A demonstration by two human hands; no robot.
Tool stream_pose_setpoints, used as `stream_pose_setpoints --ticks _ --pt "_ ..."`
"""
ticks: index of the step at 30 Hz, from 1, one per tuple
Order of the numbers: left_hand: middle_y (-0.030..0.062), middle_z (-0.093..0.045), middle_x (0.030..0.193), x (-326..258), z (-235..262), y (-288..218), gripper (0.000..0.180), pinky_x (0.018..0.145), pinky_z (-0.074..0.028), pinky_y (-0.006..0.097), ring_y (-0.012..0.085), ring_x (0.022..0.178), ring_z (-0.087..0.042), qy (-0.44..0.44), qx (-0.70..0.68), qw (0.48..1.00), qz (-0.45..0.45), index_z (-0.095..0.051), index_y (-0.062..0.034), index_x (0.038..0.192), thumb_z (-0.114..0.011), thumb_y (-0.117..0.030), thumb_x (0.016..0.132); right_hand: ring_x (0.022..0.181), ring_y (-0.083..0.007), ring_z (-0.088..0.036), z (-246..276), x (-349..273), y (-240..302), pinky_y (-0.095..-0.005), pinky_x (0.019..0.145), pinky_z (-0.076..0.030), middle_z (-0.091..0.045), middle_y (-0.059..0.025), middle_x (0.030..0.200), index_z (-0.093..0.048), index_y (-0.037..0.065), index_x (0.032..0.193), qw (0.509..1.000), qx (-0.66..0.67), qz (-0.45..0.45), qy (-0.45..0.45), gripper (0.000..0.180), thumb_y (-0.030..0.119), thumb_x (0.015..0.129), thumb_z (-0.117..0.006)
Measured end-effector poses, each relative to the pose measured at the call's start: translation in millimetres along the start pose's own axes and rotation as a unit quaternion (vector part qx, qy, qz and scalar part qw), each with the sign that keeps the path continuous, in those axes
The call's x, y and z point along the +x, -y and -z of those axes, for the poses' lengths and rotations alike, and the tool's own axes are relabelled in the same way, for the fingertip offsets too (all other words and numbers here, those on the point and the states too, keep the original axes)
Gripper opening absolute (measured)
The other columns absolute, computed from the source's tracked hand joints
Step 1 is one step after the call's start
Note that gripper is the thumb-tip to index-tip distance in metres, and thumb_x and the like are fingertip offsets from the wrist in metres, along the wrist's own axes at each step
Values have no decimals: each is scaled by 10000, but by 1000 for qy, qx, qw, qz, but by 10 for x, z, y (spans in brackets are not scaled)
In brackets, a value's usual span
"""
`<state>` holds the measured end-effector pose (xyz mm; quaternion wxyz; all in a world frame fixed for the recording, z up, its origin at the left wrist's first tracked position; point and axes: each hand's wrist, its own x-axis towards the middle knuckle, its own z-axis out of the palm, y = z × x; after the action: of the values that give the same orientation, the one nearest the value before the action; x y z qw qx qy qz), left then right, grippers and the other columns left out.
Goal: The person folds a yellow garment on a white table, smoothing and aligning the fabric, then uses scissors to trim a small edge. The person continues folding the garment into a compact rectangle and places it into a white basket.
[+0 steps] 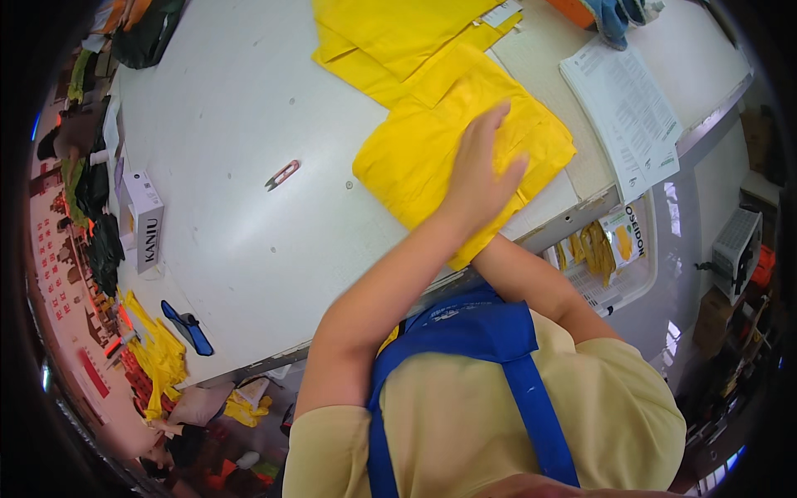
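Observation:
A folded yellow garment (pixel 415 149), smooth and slightly creased, lies near the table's front edge. On top of it rests my left hand (pixel 481 174), its fingers stretched out and the thumb apart. My right forearm (pixel 531 278) crosses beneath the left one and runs under the garment's near corner. The cloth covers my right hand, so its fingers are hidden. Just beyond, partly under the garment, lies a stack of folded yellow garments (pixel 382 37) with a white label at its right edge. Thread snips (pixel 283 175) with a pink handle lie to the left.
Printed sheets (pixel 627 116) lie at the table's right edge, with a blue glove-like cloth (pixel 613 21) beyond. Below stands a white basket (pixel 656 249) holding bagged yellow pieces. A white box (pixel 143 220), a blue-black object (pixel 188 327) and yellow cloth (pixel 158 353) lie left. People work farther left.

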<state>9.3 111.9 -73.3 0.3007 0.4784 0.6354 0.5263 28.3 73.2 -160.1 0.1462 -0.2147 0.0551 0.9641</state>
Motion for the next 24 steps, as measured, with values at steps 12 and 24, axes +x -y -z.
stream_pose_setpoints --ticks 12,24 --pt "299 8 1495 -1519 327 258 722 1105 -219 460 493 1369 -119 -90 182 978 38 -359 -202 1386 -581 72 757 1180 -268 -504 -260 -996 432 -366 959 -423 -499 -162 1301 -425 34 1314 649 -748 128 56 414 232 953 -467" --pt "148 -295 1444 -1820 761 513 610 1094 -259 450 308 1314 -335 -295 -500 778 240 -340 -228 1405 -498 -55 841 858 -227 -640 -126 -921 1549 -332 748 -513 -643 -154 973 -322 60 1372 530 -788 152 -275 674 328 849 -652"
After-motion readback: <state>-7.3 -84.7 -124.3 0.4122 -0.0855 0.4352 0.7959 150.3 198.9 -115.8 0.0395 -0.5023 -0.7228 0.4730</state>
